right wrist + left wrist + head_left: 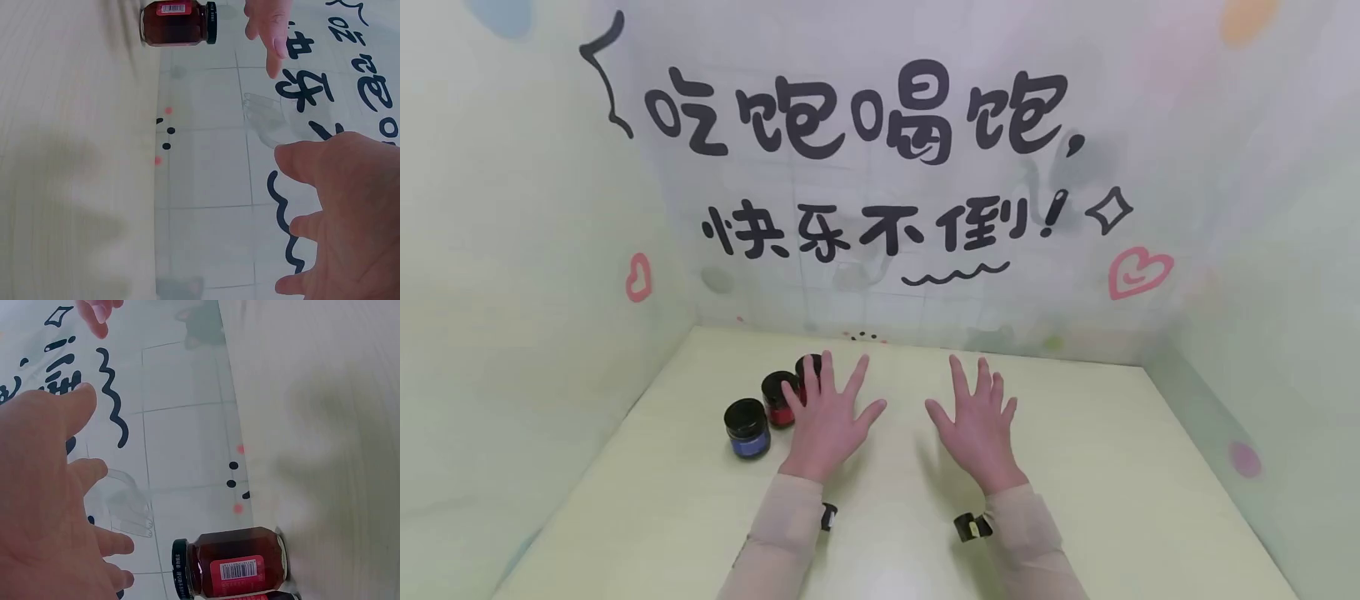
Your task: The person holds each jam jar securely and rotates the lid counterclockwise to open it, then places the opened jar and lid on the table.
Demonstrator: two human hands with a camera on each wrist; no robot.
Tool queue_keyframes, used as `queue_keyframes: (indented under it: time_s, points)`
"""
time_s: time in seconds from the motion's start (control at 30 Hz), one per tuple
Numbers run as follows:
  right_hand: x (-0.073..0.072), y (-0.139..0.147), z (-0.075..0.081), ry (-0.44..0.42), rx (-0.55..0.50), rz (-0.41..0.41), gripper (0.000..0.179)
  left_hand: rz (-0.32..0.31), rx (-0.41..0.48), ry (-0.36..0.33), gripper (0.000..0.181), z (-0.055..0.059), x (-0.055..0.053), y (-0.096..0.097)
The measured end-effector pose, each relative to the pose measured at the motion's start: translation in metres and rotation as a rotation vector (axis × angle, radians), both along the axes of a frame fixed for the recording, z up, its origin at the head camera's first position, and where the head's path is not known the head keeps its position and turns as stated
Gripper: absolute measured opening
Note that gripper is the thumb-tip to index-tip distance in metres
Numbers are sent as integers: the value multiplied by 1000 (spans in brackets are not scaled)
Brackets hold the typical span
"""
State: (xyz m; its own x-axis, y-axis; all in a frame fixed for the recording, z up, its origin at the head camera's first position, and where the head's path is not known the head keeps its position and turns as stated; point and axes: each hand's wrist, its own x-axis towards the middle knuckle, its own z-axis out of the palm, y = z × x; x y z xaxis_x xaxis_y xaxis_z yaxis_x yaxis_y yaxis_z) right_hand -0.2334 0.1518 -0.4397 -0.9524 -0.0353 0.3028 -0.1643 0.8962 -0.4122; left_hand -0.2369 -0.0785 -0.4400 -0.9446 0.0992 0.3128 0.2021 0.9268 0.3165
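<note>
My left hand [829, 421] is spread over the table with its fingers straight, and nothing is in it. Its fingers overlap two red-labelled jars in the head view: the middle jar [778, 407] and the far jar [802, 367], partly hidden. A blue-labelled jar [748, 433] stands nearest, left of that hand. All have black lids and stand upright in a slanting row. To the right, my right hand [981, 429] holds nothing, fingers spread. The left wrist view shows dark red contents in a jar [236, 562] with a barcode label.
The pale table [880, 533] ends at a back wall [880, 308] with large black lettering, and side walls [535, 292] close it in left and right. Black wrist cameras [973, 527] sit at the sleeves.
</note>
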Motion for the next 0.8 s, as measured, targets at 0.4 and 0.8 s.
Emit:
queue_keyframes:
  time_s: [0.4,0.8]
  points:
    - [0,-3,8,66,-17,-19,75,-13,-27,14,75,7,-3,-7]
    - [-3,-3,13,75,24,15,74,-18,-51,107,76,14,5,-19]
